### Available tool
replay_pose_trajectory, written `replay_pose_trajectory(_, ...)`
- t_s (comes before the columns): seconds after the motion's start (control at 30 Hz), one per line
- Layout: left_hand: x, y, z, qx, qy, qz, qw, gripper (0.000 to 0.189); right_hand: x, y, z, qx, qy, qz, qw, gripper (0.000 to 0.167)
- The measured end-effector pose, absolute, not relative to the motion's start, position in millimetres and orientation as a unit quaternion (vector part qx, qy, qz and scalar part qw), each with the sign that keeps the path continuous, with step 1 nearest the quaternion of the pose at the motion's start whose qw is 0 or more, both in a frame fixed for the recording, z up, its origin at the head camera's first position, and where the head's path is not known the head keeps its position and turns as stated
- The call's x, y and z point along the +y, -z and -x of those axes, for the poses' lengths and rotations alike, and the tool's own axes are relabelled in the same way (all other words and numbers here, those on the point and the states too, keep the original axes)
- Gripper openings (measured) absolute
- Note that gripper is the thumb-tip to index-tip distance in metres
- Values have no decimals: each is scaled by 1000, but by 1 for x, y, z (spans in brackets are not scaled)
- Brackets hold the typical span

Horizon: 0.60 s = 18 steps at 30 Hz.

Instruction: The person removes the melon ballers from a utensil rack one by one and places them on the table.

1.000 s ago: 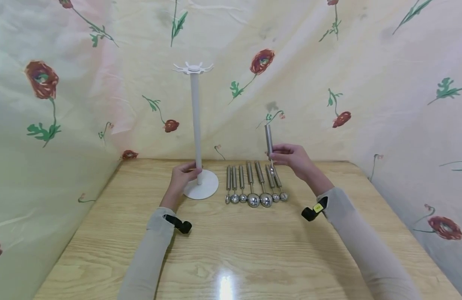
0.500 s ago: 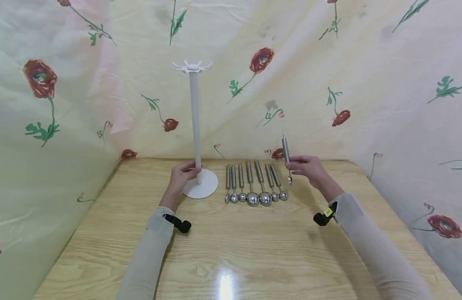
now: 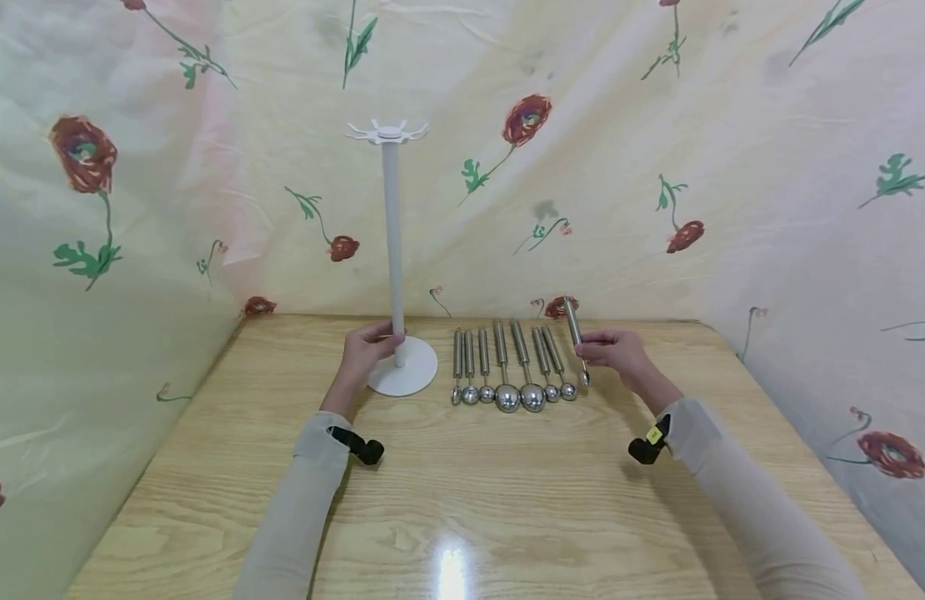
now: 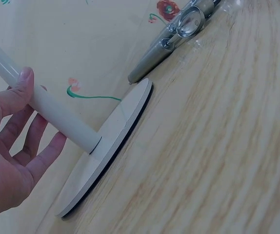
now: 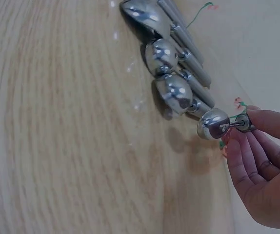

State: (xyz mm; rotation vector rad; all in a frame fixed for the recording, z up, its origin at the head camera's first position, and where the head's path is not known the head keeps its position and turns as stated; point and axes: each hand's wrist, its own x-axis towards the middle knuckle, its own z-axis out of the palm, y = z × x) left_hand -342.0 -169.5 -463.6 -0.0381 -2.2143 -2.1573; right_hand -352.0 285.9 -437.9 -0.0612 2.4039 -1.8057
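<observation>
My left hand grips the lower pole of a white stand. In the left wrist view, thumb and fingers wrap round that pole just above its round base. At the right end of a row of steel scoops, my right hand pinches a melon baller low on its thick cylindrical handle. Its handle points up and leans left, and its small round bowl hangs close over the table. The right wrist view shows this bowl beside the last scoop in the row, thumb and fingertips at the neck end of the handle.
The wooden table runs back to a flowered cloth backdrop. Several curved hooks top the stand. The row of scoops lies right of the stand's base, handles toward the cloth, bowls nearer me, two of them larger.
My right hand has carried the melon baller from above the row's right end to the right, then lowered it toward the table. My left hand has stayed on the pole.
</observation>
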Motion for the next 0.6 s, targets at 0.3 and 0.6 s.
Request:
replay_pose_trajectory(0.3,-169,464,343,-715,698,11,24,38,283,450,351,810,585,24,42,48)
replay_pose_trajectory(0.6,-170,465,342,-712,701,6,22,38,282,458,350,839,542,-4,44,44)
